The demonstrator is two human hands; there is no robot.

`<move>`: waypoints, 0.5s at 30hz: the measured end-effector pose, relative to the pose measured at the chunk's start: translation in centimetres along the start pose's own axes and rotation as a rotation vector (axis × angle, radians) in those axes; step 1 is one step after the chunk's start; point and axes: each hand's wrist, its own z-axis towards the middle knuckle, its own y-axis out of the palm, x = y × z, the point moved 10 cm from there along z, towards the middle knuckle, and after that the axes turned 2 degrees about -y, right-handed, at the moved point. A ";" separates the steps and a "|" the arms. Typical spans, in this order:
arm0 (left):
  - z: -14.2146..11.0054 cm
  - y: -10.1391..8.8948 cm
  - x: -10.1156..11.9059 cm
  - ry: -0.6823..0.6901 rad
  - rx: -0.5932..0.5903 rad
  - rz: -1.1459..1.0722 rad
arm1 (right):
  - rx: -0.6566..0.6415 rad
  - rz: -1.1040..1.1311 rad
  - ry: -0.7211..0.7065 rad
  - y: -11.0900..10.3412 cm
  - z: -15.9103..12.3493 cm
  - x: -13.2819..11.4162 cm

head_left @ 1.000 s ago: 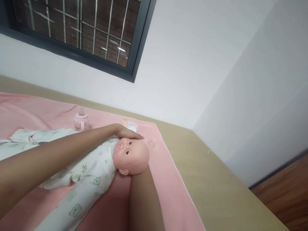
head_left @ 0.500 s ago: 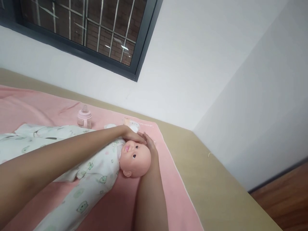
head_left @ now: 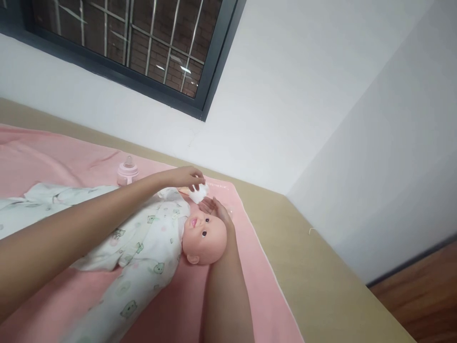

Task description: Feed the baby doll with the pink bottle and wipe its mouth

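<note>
A baby doll [head_left: 205,236] in a white printed sleepsuit [head_left: 143,247] lies on its back on a pink blanket [head_left: 53,157]. My left hand [head_left: 185,175] hovers above the doll's head, fingers pinched on a small white wad of tissue or cotton [head_left: 198,193]. My right hand [head_left: 217,212] rests open on the blanket just beyond the top of the doll's head, palm partly up under the wad. My right forearm runs alongside the doll's head.
A pink baby bottle [head_left: 126,172] stands on the blanket behind the doll. The blanket covers a tan mattress [head_left: 321,267] in a corner of white walls. A dark barred window [head_left: 143,43] is above. Wooden floor [head_left: 421,295] shows at right.
My left hand lifted off the doll's face and now holds the white wad above it. My right hand came out from behind the doll's head and opened beyond it.
</note>
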 end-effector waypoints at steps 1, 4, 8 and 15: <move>-0.7 -0.9 -0.4 -0.022 0.054 -0.009 | 0.006 0.004 0.006 0.0 -0.1 0.1; -2.5 -2.6 -1.5 -0.060 0.146 -0.027 | 0.028 0.028 0.040 0.0 -0.1 0.5; -4.0 -3.1 -2.7 -0.071 0.173 -0.030 | 0.042 0.053 0.116 0.1 0.1 1.2; -5.4 -3.5 -3.5 -0.049 0.255 0.095 | -0.123 0.102 0.203 0.1 2.3 2.4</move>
